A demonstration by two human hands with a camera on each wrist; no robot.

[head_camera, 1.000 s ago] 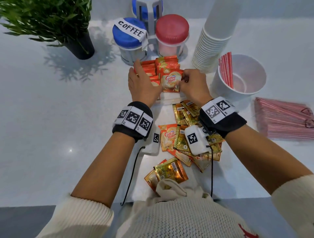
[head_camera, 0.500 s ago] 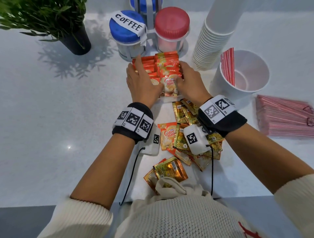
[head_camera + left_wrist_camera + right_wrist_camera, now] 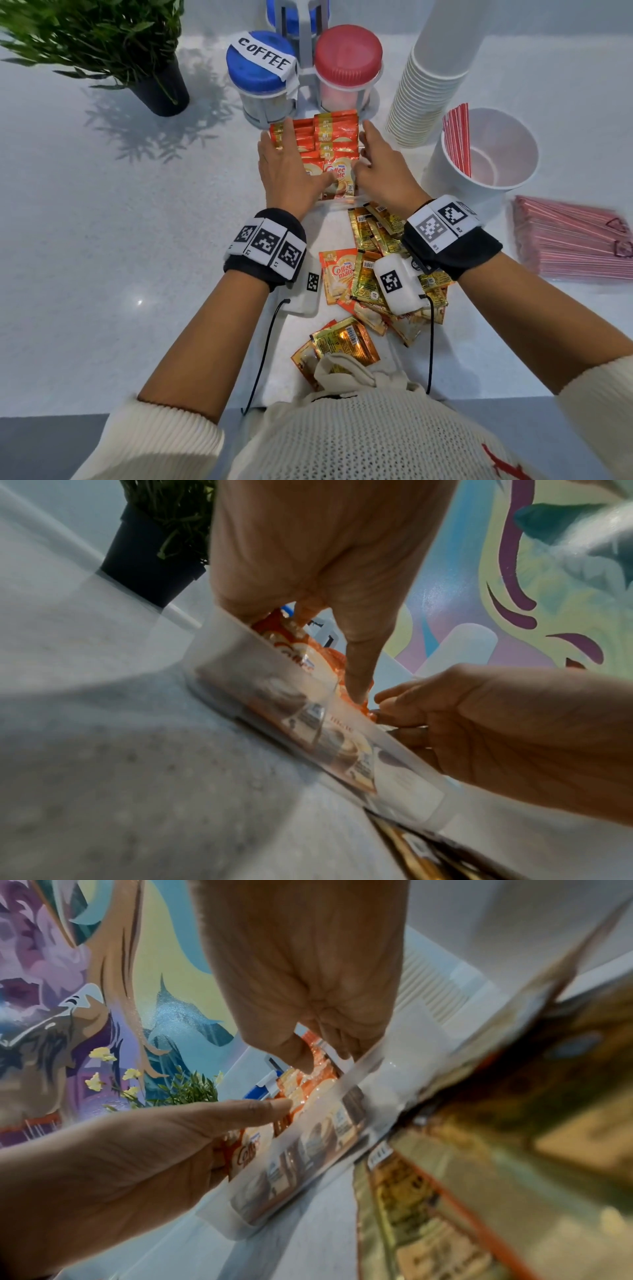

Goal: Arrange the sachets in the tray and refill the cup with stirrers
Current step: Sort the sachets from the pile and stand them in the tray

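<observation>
Your left hand lies flat on the left row of orange Coffee-mate creamer sachets, fingers straight and close together, thumb angled inward onto the front sachet. Your right hand stands at the right edge of the same stack, fingers extended along its side and thumb reaching toward the front sachet; the left wrist view shows the two thumb tips nearly meeting there.

The sachets stand overlapped in two rows inside a clear rectangular plastic tray, which sits on the white bench at 12 o'clock from you, just in front of the jar rack.

A loose pile of gold foil sachets mixed with a few orange ones lies at 6 o'clock from the tray, partly under your right wrist.

The large white paper cup stands at 3 o'clock from the tray and holds a few red-and-white striped stirrers leaning on its left wall. A flat pack of pink wrapped stirrers lies at 4 o'clock from the cup.

Behind the tray stand a blue-lidded jar labelled COFFEE and a red-lidded jar. A tall stack of white paper cups is at 1 o'clock, and a potted green plant at 10 o'clock.
</observation>
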